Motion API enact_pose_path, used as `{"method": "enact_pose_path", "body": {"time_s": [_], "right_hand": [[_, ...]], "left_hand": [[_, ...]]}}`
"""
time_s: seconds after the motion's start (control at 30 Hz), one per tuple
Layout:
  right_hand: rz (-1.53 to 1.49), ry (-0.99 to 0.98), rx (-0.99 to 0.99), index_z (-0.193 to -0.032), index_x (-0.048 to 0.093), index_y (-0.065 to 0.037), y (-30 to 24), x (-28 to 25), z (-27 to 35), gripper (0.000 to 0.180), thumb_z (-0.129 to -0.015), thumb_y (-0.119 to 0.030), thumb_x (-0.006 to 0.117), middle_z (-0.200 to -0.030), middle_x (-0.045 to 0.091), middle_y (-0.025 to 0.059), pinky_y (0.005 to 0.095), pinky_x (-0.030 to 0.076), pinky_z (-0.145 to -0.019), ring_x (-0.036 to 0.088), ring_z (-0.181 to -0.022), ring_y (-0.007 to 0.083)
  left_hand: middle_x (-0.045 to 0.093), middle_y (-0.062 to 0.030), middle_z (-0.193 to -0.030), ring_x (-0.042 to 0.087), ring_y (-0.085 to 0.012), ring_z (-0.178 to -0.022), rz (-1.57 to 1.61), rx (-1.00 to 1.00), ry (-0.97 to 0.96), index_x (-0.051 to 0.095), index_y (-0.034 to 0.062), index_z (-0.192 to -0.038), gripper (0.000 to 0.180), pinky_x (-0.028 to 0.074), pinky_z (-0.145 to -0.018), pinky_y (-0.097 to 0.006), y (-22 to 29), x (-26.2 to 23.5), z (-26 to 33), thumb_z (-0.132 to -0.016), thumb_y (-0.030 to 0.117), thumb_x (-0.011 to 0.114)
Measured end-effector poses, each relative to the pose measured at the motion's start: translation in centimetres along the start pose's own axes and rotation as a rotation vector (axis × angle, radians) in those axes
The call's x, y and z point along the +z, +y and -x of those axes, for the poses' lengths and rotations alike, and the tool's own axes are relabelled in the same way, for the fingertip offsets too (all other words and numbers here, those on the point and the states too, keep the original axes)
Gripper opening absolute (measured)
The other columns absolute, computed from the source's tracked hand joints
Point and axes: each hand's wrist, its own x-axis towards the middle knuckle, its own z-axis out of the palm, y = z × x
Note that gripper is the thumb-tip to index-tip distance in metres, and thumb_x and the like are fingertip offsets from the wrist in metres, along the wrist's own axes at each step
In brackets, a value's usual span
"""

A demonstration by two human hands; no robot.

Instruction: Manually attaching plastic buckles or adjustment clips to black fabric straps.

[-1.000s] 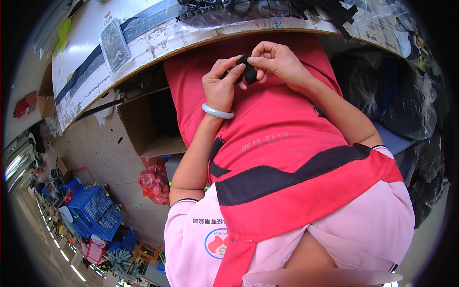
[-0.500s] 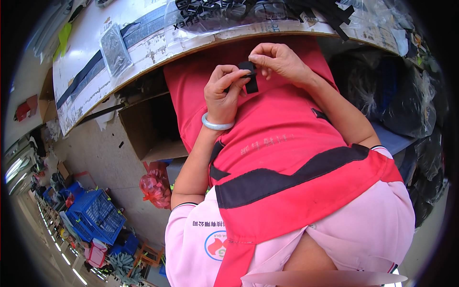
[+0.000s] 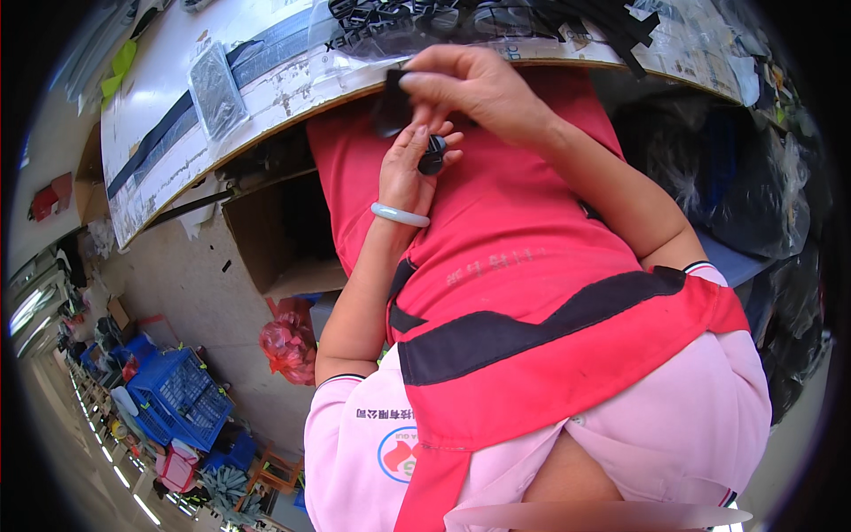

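Above the red apron [image 3: 514, 204] over my lap, my left hand [image 3: 403, 173] is turned palm up. Its fingers curl round a small black plastic buckle [image 3: 432, 155]. Higher up and partly across it, my right hand [image 3: 483, 93] pinches a short piece of black webbing strap [image 3: 395, 99] between thumb and fingers. The strap hangs near the table edge, somewhat smeared by motion. Whether strap and buckle are joined cannot be seen behind the fingers. A pale bangle rings my left wrist.
On the white worktable [image 3: 151, 115] lie a clear bag of black buckles [image 3: 399, 16], loose black straps [image 3: 620, 31] and a plastic-wrapped packet [image 3: 217, 93]. An open cardboard box [image 3: 284, 235] sits below. Dark plastic bags [image 3: 753, 186] stand at right, blue crates [image 3: 182, 399] at lower left.
My right hand has moved left and up across the left one, drawing the strap toward the table. My left hand has turned palm up, and the buckle now shows in it.
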Motion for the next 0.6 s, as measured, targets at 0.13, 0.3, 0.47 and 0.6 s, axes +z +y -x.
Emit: {"method": "enact_pose_path", "body": {"time_s": [0.13,0.3,0.47,0.6], "right_hand": [[0.206,-0.258,-0.24,-0.123,0.056,0.001,0.1,3.4,0.1,0.04,-0.09,-0.02,0.065,-0.096,0.069,0.0115,0.0268,0.055,-0.072,0.066,-0.079,0.0145],[0.478,-0.062,0.062,-0.113,0.062,0.001,1.7,-2.1,0.7,0.025,-0.091,-0.011,0.061,-0.089,0.067,0.0067,0.0243,0.052,-0.073,0.063,-0.082,0.0111],[0.463,-0.084,0.042,-0.093,0.066,0.0,4.7,-3.5,2.7,0.016,-0.09,-0.016,0.064,-0.082,0.066,0.0032,0.0257,0.048,-0.073,0.058,-0.077,0.0086],[0.732,0.135,-0.186,-0.094,0.065,0.0,2.0,-5.2,4.2,0.015,-0.088,-0.014,0.065,-0.084,0.064,0.0067,0.0277,0.048,-0.072,0.06,-0.078,0.0143]], "left_hand": [[0.056,-0.0054,-0.109,0.061,-0.0169,-0.096,-0.289,0.116,-0.131,0.046,0.0025,-0.12,0.03,0.055,-0.074,-0.03,-1.7,-1.9,-0.7,-0.094,0.01,0.057],[0.063,-0.0163,-0.096,0.065,-0.0207,-0.065,-0.23,0.078,-0.153,0.039,-0.0017,-0.125,0.034,0.054,-0.053,-0.026,-0.4,0.1,-0.3,-0.094,0.0,0.053],[0.063,-0.0109,-0.087,0.062,-0.016,-0.061,-0.332,-0.045,-0.109,0.048,-0.0019,-0.116,0.03,0.05,-0.047,-0.025,0.0,0.2,-0.2,-0.09,0.002,0.062],[0.063,-0.0083,-0.079,0.061,-0.0152,-0.057,-0.173,-0.148,-0.032,0.061,0.0003,-0.097,0.013,0.048,-0.045,-0.024,0.6,-0.6,-0.5,-0.087,0.004,0.067]]}}
